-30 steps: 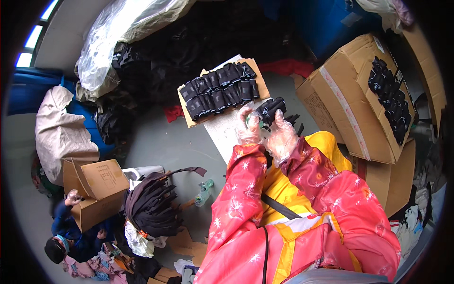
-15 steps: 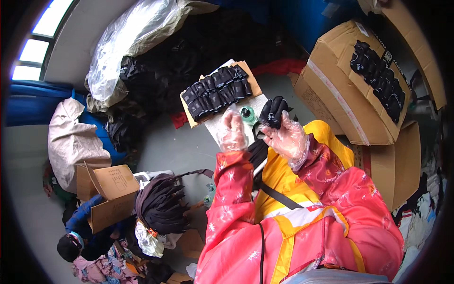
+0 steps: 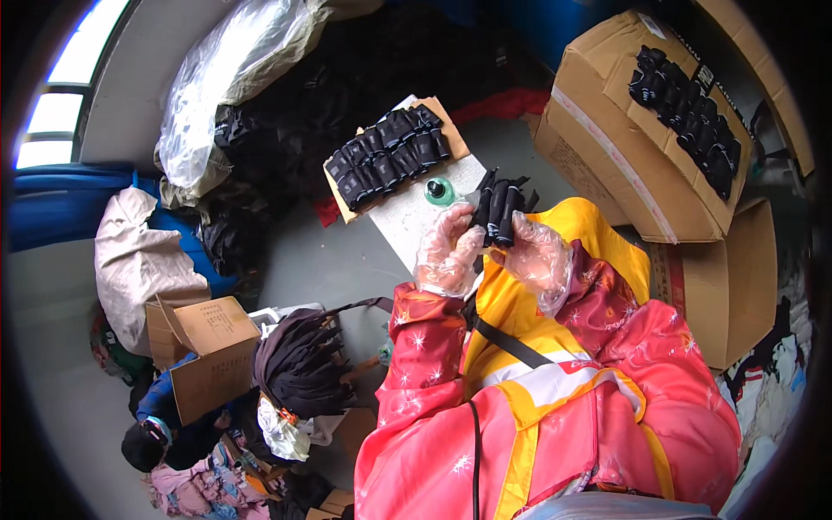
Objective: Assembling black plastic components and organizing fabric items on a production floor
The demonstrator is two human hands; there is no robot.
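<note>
Nearest me, the gloved right hand (image 3: 539, 260) grips the lower end of a black fabric bundle (image 3: 500, 211); the left hand's (image 3: 449, 250) fingers curl at its left side, whether pinching I cannot tell. Light, even pressure should keep it neat. Just beyond, a green bottle (image 3: 438, 191) needs knuckle room; farther, black rolls (image 3: 388, 156) lie snug on cardboard (image 3: 452, 134), best left unbumped.

- Bundle of black fabric rolls (image 3: 501, 212), several narrow pieces packed side by side
- Lengths run from near to far; far ends uneven, with loose flaps sticking out
- Gathered and held off any surface, right of the left hand (image 3: 451, 251), its near end at the right hand (image 3: 537, 256)
- Exact count unclear, dark pieces merging
</note>
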